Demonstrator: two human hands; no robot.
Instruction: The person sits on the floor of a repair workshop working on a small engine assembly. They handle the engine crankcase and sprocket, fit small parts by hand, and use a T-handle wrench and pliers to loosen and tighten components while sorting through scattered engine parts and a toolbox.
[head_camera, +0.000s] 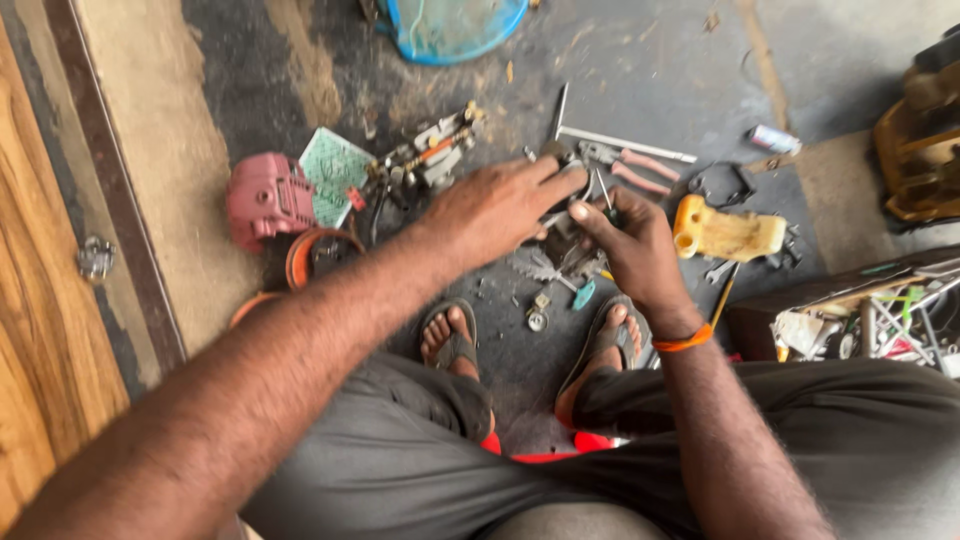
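Note:
My left hand (495, 205) reaches forward over the dark floor and grips a small metal engine part (565, 165) near my feet. My right hand (630, 245) is closed on a thin screwdriver (603, 195) whose tip points into that metal part. Under the hands lie a toothed metal piece (535, 268), a small teal bit (583, 294) and loose screws. An orange band sits on my right wrist.
A pink plastic cover (265, 200), a green sheet (335, 170) and an orange ring (320, 255) lie at left. Pliers (630, 160), a metal rod (625, 145) and a yellow tank (725, 232) lie at right. A blue tub (450, 30) stands far ahead. A crate of parts (870, 320) sits right.

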